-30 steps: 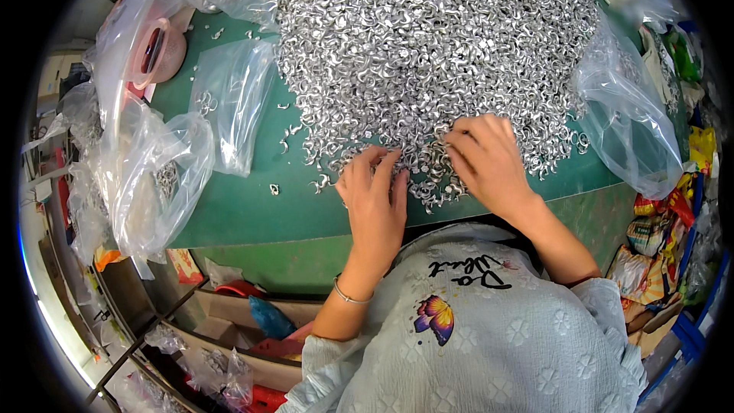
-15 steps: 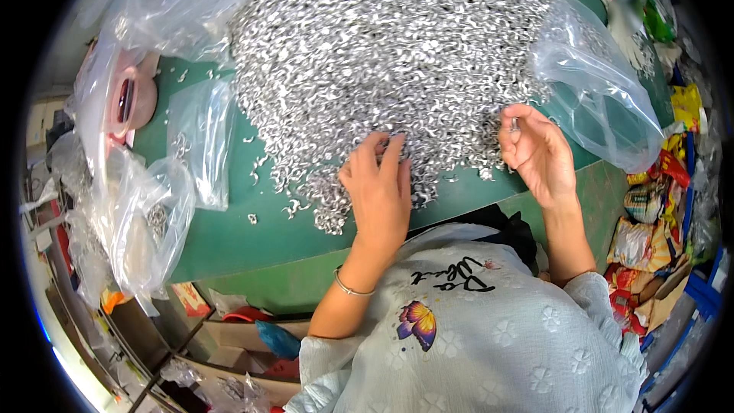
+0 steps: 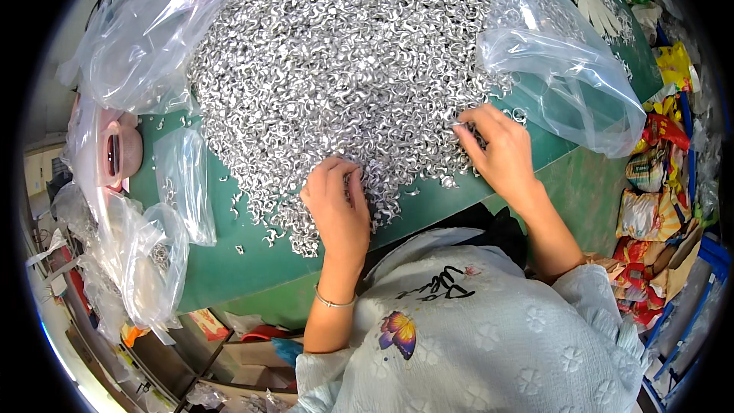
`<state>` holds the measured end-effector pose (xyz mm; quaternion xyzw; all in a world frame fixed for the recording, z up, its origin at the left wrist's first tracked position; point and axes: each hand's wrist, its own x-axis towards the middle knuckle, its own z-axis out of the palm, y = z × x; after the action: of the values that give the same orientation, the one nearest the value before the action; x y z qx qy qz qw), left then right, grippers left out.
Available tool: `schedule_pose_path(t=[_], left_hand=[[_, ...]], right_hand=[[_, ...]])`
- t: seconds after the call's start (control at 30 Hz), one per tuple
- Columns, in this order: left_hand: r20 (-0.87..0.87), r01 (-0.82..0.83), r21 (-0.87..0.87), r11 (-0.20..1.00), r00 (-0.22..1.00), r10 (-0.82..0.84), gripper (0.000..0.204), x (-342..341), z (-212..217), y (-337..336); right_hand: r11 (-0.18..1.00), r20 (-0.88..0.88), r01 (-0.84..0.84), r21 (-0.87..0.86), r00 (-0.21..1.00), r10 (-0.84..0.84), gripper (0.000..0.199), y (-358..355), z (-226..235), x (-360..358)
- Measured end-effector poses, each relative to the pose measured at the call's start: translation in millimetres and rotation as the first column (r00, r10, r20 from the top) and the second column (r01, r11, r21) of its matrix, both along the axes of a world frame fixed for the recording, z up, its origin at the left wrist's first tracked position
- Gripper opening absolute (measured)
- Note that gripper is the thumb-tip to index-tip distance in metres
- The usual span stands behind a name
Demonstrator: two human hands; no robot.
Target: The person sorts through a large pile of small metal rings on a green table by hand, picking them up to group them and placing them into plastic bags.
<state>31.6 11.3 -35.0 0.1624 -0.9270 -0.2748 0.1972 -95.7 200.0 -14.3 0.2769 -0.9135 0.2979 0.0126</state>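
A broad heap of small silver curved metal pieces (image 3: 344, 61) covers much of the green table (image 3: 252, 275). At its near edge, my left hand (image 3: 336, 203) has curled fingers, with thumb and forefinger close together; whatever lies between their tips cannot be made out. My right hand (image 3: 501, 149) is at the heap's right side, palm down. Its thumb and fingertips close on what looks like a small metal piece (image 3: 457, 124), partly lost against the heap.
Clear plastic bags lie at the right (image 3: 566, 84) and upper left (image 3: 145, 46). A pink container (image 3: 122, 149) stands beyond a flat clear bag (image 3: 187, 183). White gloves (image 3: 592, 4) rest at the far right. Colourful packets (image 3: 650, 214) fill a shelf past the table's right edge.
The view has shifted. My right hand has turned from palm up to palm down and come in against the heap. My left hand stays at the near edge, its fingers drawn closer together.
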Motion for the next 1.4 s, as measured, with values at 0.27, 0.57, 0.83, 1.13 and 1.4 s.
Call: schedule_pose_path(t=[0.27,0.57,0.83,1.13,1.4], left_hand=[[-0.025,0.128,-0.028,0.991,0.991,-0.129,0.032,-24.9,16.2,23.9],[-0.166,0.073,0.335,0.94,0.986,-0.017,0.009,-34.2,14.6,25.6],[-0.016,0.047,0.966,-0.254,0.992,0.123,0.021,-26.5,36.5,23.5],[0.043,-0.041,0.989,-0.141,0.999,0.009,0.019,-35.0,27.3,18.7],[0.101,-0.044,0.679,0.733,0.994,-0.034,0.016,-49.3,23.9,12.6]], right_hand=[[0.98,-0.001,0.186,-0.07,0.982,-0.187,0.014,12.1,7.0,2.3],[0.989,0.112,0.055,-0.138,0.993,-0.039,0.014,19.2,7.0,-6.7],[0.997,-0.14,-0.042,0.066,0.989,0.051,0.015,-14.7,-1.0,-10.4],[0.999,-0.152,-0.029,0.013,0.988,0.031,0.01,-25.4,-1.9,-13.9],[0.721,0.677,0.294,-0.628,0.663,0.32,0.011,3.1,-1.1,-30.3]])
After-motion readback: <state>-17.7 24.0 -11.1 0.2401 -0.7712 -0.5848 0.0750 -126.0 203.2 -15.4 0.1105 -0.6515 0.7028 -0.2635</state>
